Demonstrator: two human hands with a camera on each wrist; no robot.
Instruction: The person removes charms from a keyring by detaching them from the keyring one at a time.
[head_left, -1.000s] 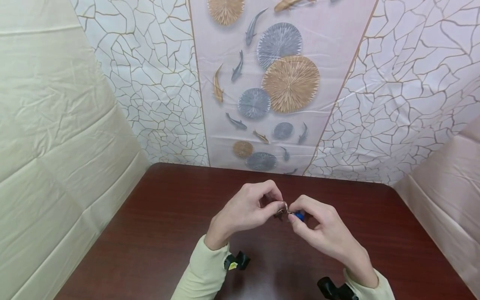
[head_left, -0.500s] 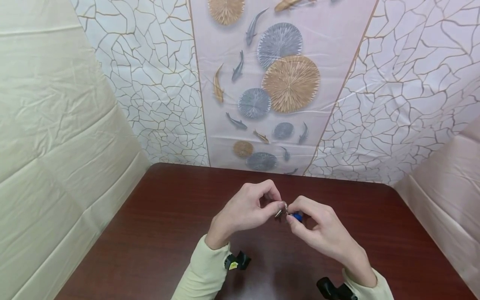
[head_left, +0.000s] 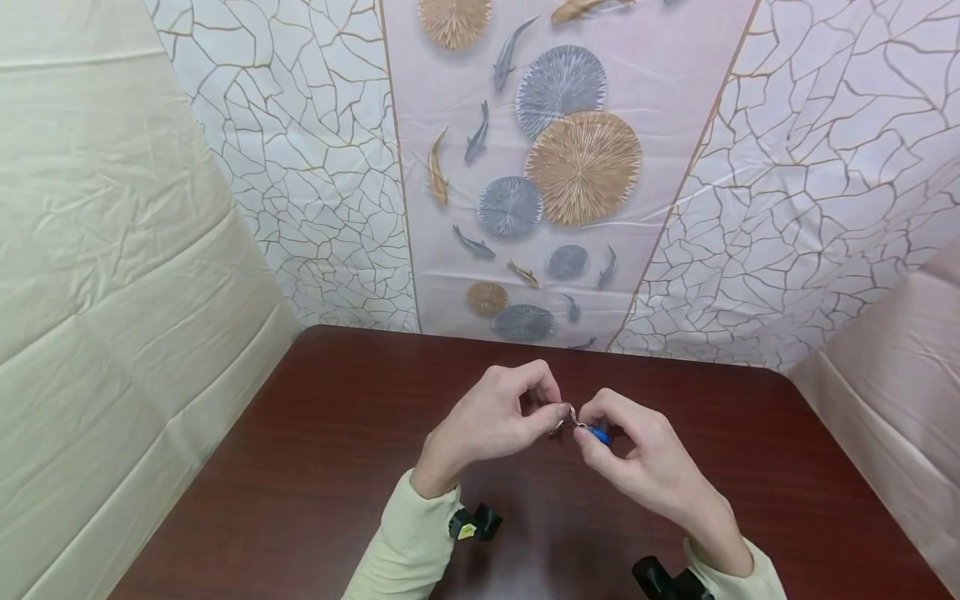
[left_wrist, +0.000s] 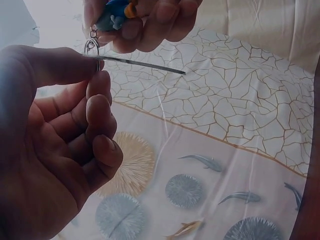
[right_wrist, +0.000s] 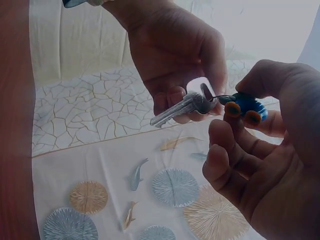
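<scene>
Over the table, my left hand (head_left: pixel 498 417) pinches a small metal key ring (left_wrist: pixel 91 46) between thumb and index finger. A silver key (right_wrist: pixel 175 111) hangs on that ring, its toothed blade pointing away from the fingers. Joined to the ring by a short chain (left_wrist: pixel 93 33) is a blue charm (right_wrist: pixel 254 107) with orange round parts. My right hand (head_left: pixel 648 450) pinches at the charm's chain end with thumb and index finger, its other fingers curled below. The two hands' fingertips are close together, and part of the ring is hidden behind the left thumb.
A dark red-brown table (head_left: pixel 315 417) lies beneath both hands. Behind it hangs a patterned cloth (head_left: pixel 510 208) with fish and round leaf prints, with pale cloth (head_left: pixel 112 292) at the left side. A black wrist camera (head_left: pixel 476 522) sits on the left sleeve.
The right fingers have shifted slightly on the charm, and more of its blue body shows now. The key below the left fingers has turned a little. Both arms stay nearly in place.
</scene>
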